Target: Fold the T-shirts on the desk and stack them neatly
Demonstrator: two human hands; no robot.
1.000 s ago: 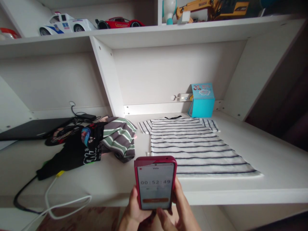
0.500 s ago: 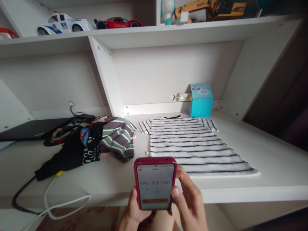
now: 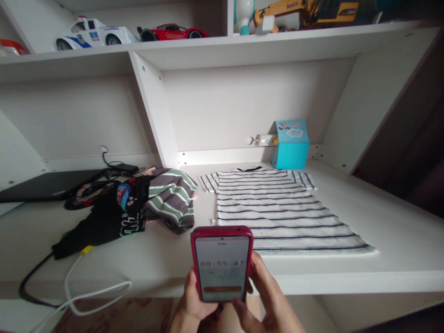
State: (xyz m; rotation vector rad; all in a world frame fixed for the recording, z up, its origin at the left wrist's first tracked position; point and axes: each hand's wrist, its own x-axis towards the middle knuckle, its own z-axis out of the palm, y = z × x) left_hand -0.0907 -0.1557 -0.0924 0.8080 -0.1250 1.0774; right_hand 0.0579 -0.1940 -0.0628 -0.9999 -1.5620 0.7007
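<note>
A phone in a red case [image 3: 221, 263] is held upright in front of me at the bottom centre, its screen showing a running timer. My left hand [image 3: 189, 307] wraps round its lower left edge. My right hand [image 3: 268, 300] grips the lower right edge, fingers curled against the case. Beyond the phone a white T-shirt with thin black stripes [image 3: 280, 210] lies spread flat on the white desk [image 3: 398, 231]. To its left sits a crumpled green-and-grey striped garment [image 3: 171, 196], and beside that a black printed garment [image 3: 107, 212].
A closed black laptop [image 3: 48, 185] lies at the far left, with black and white cables [image 3: 69, 286] trailing over the desk's front edge. A blue box [image 3: 291, 144] stands at the back wall. Toy cars [image 3: 93, 34] and a yellow toy excavator [image 3: 305, 11] fill the upper shelf.
The timer on the screen has advanced. My right hand shifted from beside the phone's right edge down to its lower right corner; the phone moved slightly left.
</note>
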